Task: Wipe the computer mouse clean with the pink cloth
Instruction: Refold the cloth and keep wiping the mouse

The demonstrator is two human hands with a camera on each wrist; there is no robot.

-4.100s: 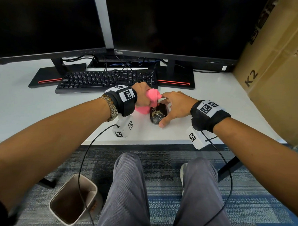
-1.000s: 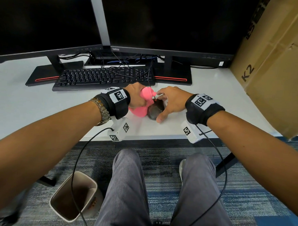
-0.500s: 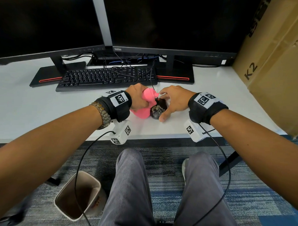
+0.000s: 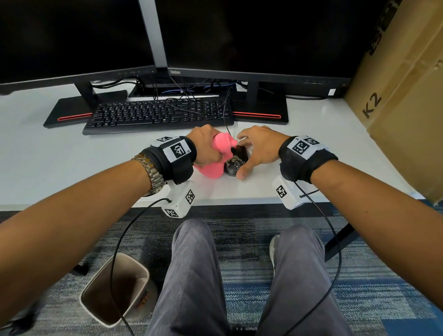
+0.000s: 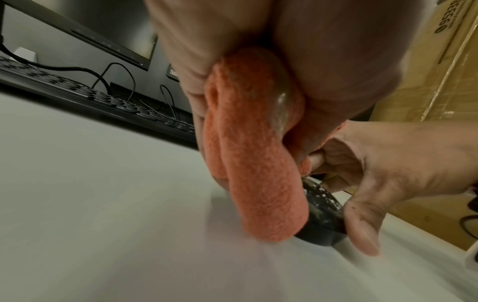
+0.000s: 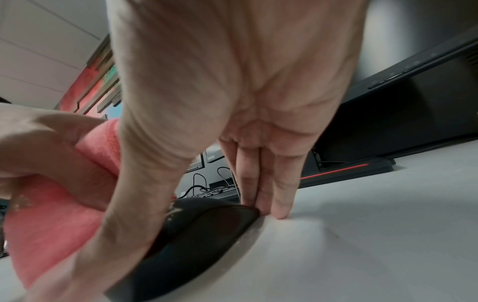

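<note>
Both hands stayed put: left hand [image 4: 206, 147] fist-gripped pink cloth [image 4: 222, 152] against speckled mouse [image 4: 237, 159]; right hand [image 4: 258, 147] fingers [image 6: 258, 183] pressed together, steadying it; bin [image 4: 115, 289] contents unclear.

White desk [image 4: 65, 162], bearing a black keyboard [image 4: 157, 114] and two monitor bases [image 4: 260, 111] at the back. Near the front edge, a black speckled mouse [image 4: 237, 161], a bunched pink cloth [image 4: 213, 167] touching its left side. At the right end, a cardboard box [image 4: 405, 111].

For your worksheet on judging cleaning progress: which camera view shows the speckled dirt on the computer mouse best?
The left wrist view: the computer mouse shows white specks close up beside the pink cloth. The head view shows the specks small and distant; in the right wrist view the right hand hides most of the mouse's top.
</note>
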